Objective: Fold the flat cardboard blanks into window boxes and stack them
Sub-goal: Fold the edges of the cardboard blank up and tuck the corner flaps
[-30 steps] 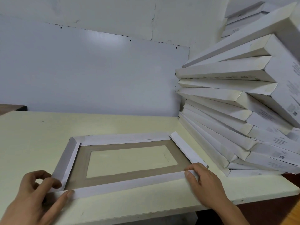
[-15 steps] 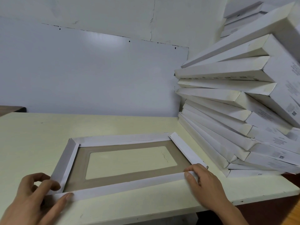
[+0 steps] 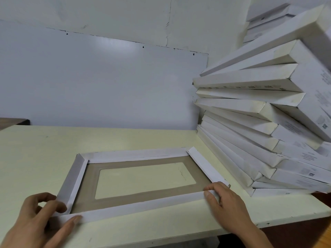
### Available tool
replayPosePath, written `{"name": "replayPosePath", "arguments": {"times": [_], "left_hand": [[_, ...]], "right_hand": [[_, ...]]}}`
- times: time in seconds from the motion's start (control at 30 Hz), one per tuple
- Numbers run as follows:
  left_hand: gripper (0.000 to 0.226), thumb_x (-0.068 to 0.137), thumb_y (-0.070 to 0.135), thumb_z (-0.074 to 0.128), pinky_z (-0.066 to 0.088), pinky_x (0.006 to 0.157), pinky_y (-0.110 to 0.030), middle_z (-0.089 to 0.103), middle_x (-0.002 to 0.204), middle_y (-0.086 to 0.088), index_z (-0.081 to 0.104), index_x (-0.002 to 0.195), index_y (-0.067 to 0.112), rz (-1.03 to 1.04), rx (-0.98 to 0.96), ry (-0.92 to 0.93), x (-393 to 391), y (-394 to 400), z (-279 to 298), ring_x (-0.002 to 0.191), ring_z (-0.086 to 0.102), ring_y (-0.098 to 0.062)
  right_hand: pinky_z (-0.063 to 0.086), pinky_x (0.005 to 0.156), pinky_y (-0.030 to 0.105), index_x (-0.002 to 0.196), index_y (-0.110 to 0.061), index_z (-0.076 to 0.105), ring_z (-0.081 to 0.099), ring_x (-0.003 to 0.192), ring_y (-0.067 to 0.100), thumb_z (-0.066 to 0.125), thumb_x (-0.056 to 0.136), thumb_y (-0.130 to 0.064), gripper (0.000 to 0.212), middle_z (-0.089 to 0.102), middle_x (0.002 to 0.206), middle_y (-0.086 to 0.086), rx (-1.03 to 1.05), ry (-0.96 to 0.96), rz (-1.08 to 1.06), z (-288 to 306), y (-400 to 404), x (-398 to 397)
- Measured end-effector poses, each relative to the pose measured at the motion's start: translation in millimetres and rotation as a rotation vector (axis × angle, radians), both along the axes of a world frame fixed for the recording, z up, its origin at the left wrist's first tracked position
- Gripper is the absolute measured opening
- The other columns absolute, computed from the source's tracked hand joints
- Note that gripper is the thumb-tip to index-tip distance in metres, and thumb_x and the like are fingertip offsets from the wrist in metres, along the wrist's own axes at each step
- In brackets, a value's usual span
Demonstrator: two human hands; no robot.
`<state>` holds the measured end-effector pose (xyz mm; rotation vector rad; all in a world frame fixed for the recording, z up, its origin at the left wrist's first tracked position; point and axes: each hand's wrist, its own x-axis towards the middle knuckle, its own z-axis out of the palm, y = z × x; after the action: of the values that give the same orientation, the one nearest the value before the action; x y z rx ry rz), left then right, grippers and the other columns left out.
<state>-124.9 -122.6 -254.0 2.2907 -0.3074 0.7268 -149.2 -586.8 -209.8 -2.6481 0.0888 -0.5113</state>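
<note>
Cardboard blank point(image 3: 143, 178) between left hand point(image 3: 34, 224), right hand point(image 3: 227, 206)

Both hands point(image 3: 38, 223) point(image 3: 224, 205) pinch cardboard blank point(image 3: 138, 205) near corners; box stack point(image 3: 268, 140) right.
</note>
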Motion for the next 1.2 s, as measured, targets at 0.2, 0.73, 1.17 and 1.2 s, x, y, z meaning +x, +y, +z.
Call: {"name": "replayPosePath", "arguments": {"times": [0.2,0.73,1.17,1.2], "left_hand": [[0.033,0.065,0.082,0.056,0.036,0.066,-0.015,0.045,0.117,0.010,0.047,0.085,0.057,0.007,-0.014,-0.011,1.9,-0.3,-2.6,0.072,0.042,0.006],[0.033,0.066,0.082,0.055,0.037,0.065,-0.022,0.045,0.118,0.011,0.049,0.083,0.055,0.039,0.006,-0.063,2.5,-0.6,-4.3,0.074,0.044,0.001],[0.026,0.066,0.075,0.060,0.035,0.064,-0.019,0.046,0.120,0.009,0.046,0.073,0.055,0.059,0.029,-0.035,12.4,7.7,-20.6,0.072,0.043,0.004],[0.026,0.065,0.075,0.060,0.035,0.064,-0.019,0.046,0.120,0.008,0.046,0.073,0.055,0.064,0.031,-0.032,13.5,9.1,-22.0,0.071,0.043,0.004]], "right_hand": [[0.041,0.068,0.016,0.090,-0.045,0.054,0.057,0.081,-0.004,0.048,0.097,-0.041,0.010,0.058,0.100,-0.027,0.008,0.001,-0.002,-0.4,0.4,-0.9],[0.040,0.067,0.016,0.094,-0.042,0.057,0.054,0.072,-0.004,0.048,0.097,-0.043,0.009,0.058,0.101,-0.026,0.007,0.003,-0.016,1.5,1.7,-1.8],[0.038,0.066,0.014,0.094,-0.042,0.057,0.054,0.077,-0.004,0.049,0.097,-0.040,0.009,0.058,0.101,-0.024,0.002,-0.003,-0.012,1.8,1.6,-3.0],[0.038,0.066,0.014,0.094,-0.041,0.057,0.054,0.076,-0.004,0.049,0.097,-0.040,0.009,0.058,0.101,-0.024,0.001,-0.002,-0.014,1.5,1.6,-2.9]]}}
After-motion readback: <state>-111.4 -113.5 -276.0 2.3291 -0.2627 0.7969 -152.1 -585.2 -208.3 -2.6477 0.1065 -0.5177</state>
